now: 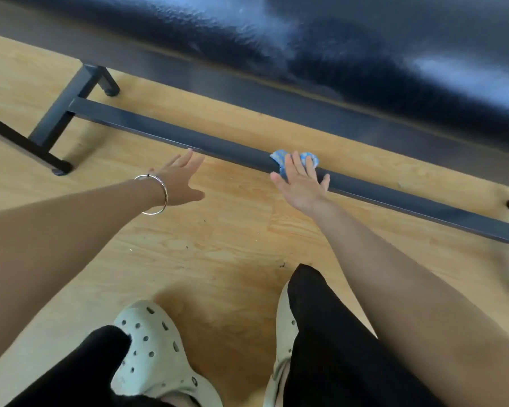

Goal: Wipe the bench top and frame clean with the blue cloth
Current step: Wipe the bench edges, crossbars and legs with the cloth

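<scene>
The right hand (pixel 301 183) lies flat on the lower frame rail (pixel 159 133), fingers straight and spread. The grip is not closed. It presses the blue cloth (pixel 280 159) against the rail instead of pinching it. The cloth sits bunched under the fingertips, on the far side of the palm, and shows on both sides of the fingers.

The rail's long axis runs from the cross foot (pixel 59 118) at upper left down to the lower right edge of the view. It stands just above the wooden floor (pixel 218 245). The padded bench surface (pixel 365 54) lies beyond and above it, blurred.

The left hand (pixel 180 183), with a bangle (pixel 156 195) at the wrist, is also spread and holds nothing. Its fingertips reach the near edge of the rail, left of the cloth. Contact cannot be confirmed.

Judgement: the step in hand is wiping the frame, and the right hand is the working one. The next stroke should follow the rail's axis. Bare rail extends both ways from the cloth, and a pale speck shows on it to the right. Hold flat pressure, as a loose cloth may slip off the narrow top face.
</scene>
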